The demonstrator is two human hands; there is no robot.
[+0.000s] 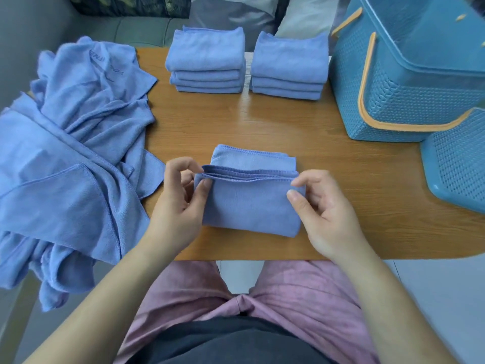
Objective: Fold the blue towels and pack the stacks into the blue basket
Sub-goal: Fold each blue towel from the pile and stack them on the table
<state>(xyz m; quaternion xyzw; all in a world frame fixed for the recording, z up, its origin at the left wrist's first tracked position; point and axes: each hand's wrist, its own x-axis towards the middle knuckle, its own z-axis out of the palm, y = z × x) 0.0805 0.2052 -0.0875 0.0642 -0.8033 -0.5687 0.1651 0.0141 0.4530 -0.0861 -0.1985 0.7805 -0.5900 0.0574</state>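
Note:
A blue towel (249, 200) lies part-folded at the middle of the wooden table (262, 122), its near half raised over the far half. My left hand (181, 198) pinches its upper left corner. My right hand (317, 203) pinches its upper right corner. Two stacks of folded blue towels stand at the far edge, the left stack (206, 60) and the right stack (288, 65). The blue basket (409, 74) with orange handles stands at the far right. A heap of unfolded blue towels (70, 153) covers the table's left end.
A second blue basket (456, 164) sits at the right edge, in front of the first one. A grey sofa with cushions (231, 14) runs behind the table. My lap in pink cloth is below the near edge.

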